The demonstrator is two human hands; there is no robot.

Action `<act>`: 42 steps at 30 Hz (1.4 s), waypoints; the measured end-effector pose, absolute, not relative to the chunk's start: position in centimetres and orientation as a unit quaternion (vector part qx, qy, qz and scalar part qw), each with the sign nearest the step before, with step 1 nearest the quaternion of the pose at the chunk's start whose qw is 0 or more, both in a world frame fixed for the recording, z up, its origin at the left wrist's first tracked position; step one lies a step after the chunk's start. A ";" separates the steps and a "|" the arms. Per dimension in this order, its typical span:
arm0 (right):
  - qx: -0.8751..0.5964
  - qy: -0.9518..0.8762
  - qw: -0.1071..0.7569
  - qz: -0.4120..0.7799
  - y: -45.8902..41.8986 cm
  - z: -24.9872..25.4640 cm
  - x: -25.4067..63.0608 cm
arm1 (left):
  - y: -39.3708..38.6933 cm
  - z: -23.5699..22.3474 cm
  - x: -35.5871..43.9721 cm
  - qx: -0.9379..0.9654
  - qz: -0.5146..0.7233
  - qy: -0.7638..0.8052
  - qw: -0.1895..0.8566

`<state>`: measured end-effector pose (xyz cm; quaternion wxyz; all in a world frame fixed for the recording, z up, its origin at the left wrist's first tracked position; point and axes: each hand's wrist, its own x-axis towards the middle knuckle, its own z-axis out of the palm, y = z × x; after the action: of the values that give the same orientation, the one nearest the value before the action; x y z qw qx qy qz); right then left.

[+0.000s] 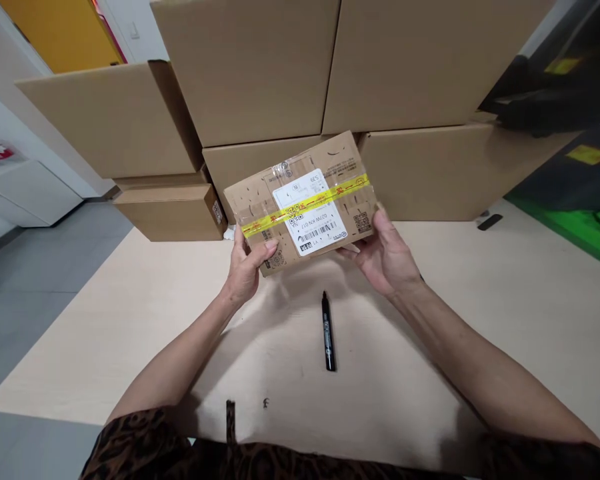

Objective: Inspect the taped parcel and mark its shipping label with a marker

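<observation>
A small cardboard parcel (305, 200) with a white shipping label and a strip of yellow tape across it is held up above the pale table (130, 320). My left hand (247, 263) grips its lower left corner, thumb on top. My right hand (385, 257) holds its right edge, fingers wrapped behind. A black marker pen (328, 331) lies capped on the table just below the parcel, between my forearms.
Several large plain cardboard boxes (260, 67) are stacked along the far side of the table, with a flatter box (173, 212) at the left. A small black object (490, 221) lies at the right. Green floor and dark equipment show at far right.
</observation>
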<state>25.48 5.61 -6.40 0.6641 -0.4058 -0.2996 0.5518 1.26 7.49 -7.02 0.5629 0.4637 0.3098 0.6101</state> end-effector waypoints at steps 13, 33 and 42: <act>-0.462 -0.732 0.376 0.330 0.8 -8.5 28.6 | 9.5 -8.6 0.3 0.402 0.648 0.295 0.575; -0.357 -0.792 0.479 0.128 -2.7 -9.3 26.7 | 8.5 -10.0 1.4 0.376 0.614 0.353 0.597; -0.482 -0.627 0.591 0.159 -0.1 -5.9 25.3 | 8.2 -10.8 1.8 0.397 0.588 0.353 0.610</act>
<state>25.35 -0.09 -5.95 0.5910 -0.4821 -0.6269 0.1592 1.79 8.15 -10.78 0.6105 0.3968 0.3528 0.5877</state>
